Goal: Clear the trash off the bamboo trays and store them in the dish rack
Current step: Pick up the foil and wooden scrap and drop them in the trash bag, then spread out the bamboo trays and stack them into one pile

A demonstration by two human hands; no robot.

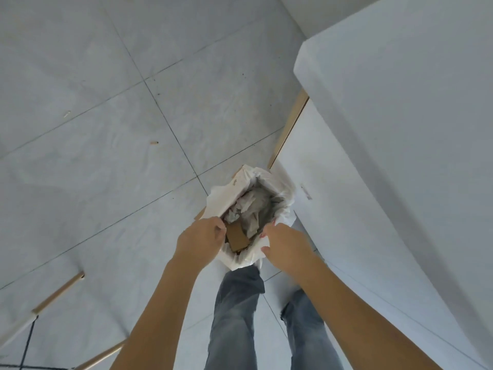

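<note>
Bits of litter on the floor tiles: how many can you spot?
2. One pale scrap lies on the floor at the upper left; one brownish scrap lies further right and nearer the lined trash bin. The dark specks are too small to tell; others may be hidden.

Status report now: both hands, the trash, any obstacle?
Left hand, right hand at trash bin rim. Crumpled paper, cardboard inside. Trays unseen.

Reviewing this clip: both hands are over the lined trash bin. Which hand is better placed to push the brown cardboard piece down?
Left, probably. The left hand sits right beside the brown cardboard piece, fingertips at its edge. The right hand is over the white liner at the opposite rim.
</note>
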